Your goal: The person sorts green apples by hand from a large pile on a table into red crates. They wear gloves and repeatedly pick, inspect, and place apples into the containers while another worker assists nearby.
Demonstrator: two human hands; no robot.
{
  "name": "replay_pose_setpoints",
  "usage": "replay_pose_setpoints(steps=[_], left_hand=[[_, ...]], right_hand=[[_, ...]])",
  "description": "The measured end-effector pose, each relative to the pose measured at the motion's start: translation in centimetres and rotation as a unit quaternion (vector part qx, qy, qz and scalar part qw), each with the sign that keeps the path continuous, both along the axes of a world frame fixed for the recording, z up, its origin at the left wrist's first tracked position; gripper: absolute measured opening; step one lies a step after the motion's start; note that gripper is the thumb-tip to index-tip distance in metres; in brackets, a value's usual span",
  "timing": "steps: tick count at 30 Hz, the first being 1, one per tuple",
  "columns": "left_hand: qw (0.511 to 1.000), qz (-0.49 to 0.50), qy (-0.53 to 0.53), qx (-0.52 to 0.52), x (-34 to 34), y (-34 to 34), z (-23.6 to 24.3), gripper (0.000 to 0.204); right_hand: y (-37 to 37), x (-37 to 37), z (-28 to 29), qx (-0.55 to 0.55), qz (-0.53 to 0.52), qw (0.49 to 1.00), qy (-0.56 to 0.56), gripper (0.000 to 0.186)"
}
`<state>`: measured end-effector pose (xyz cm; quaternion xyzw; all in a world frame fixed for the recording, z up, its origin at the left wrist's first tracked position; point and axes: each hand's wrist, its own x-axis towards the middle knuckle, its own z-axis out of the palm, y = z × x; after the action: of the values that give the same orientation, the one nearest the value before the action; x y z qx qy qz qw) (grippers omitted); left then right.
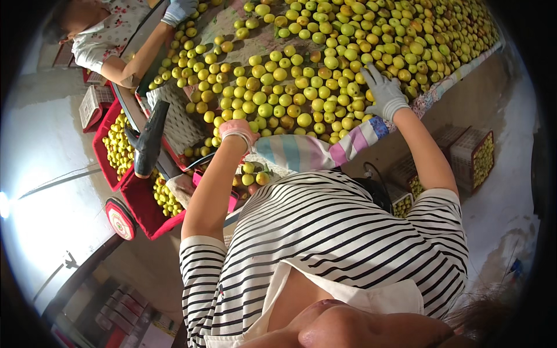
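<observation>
Small round yellow-green fruits, some with brown patches, lie spread over a table in front of me. My left hand, with a white band at its wrist, is at the table's near edge, its fingers curled down among the fruits. What those fingers hold, if anything, is hidden. My right hand wears a grey knitted glove and reaches in from the right, fingers spread over the fruits. Along the near edge between my hands runs a padded striped cloth. A few fruits sit below my left wrist.
Another person's gloved hand touches the fruits at the upper left. Red-lined crates of fruit stand at the left, beside a white woven basket and a dark glove-like thing. More crates stand below at the right.
</observation>
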<state>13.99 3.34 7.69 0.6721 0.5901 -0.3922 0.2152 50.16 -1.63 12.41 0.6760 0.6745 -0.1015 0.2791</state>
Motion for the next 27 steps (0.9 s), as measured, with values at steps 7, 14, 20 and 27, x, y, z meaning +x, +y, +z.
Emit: replay_pose_setpoints(steps=[7, 14, 20, 27], left_hand=[[0.989, 0.049, -0.128, 0.058, -2.6, -1.0, -2.4, 0.062], [0.810, 0.300, -0.393, 0.315, -8.8, -3.5, -8.5, 0.045], [0.780, 0.295, -0.409, 0.371, -7.4, -4.0, -7.1, 0.039], [0.769, 0.330, -0.439, 0.326, -7.3, -3.9, -6.0, 0.032]], right_hand=[[0.3, -1.8, -1.5, -0.027, 0.039, 0.985, 0.165, 0.114], [-0.5, -3.7, -4.8, 0.074, 0.017, 0.961, 0.266, 0.096], [0.7, -5.6, -4.7, 0.068, -0.058, 0.967, 0.239, 0.092], [3.7, -5.3, -7.8, 0.187, -0.083, 0.933, 0.297, 0.097]])
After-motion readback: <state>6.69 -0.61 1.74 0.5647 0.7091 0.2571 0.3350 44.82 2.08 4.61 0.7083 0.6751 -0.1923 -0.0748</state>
